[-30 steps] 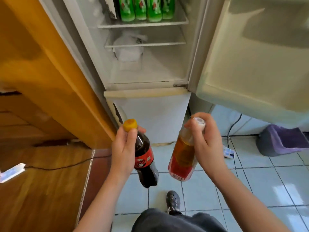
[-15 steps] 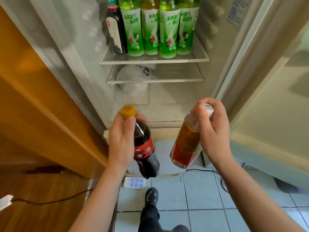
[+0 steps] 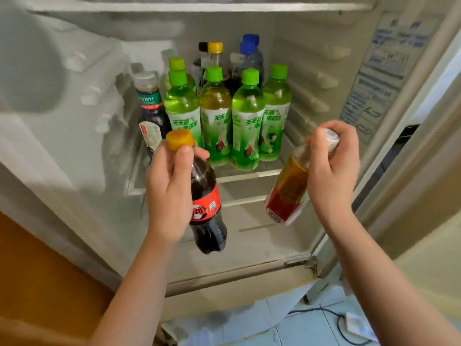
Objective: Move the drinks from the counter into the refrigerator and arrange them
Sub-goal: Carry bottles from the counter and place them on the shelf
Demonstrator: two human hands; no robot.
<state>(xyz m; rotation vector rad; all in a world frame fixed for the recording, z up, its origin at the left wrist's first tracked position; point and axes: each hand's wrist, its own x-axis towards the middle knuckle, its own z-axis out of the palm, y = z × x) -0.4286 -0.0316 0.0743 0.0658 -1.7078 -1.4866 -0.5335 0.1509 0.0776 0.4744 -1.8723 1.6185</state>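
Observation:
My left hand grips the neck of a dark cola bottle with a yellow cap and red label. It hangs tilted in front of the open refrigerator. My right hand grips the top of an amber tea bottle with a red label and white cap, also tilted. Both bottles are held just below the glass shelf. On that shelf stand several green-capped bottles, a dark bottle at the left, and blue-capped and yellow-capped bottles behind.
The refrigerator door stands open at the right. A lower shelf lies under the glass shelf. A wooden cabinet side is at the lower left. A cable and a white power strip lie on the tiled floor.
The view has risen and closed in on the refrigerator's inside. Both hands have lifted their bottles from near floor level up to the front of the shelf.

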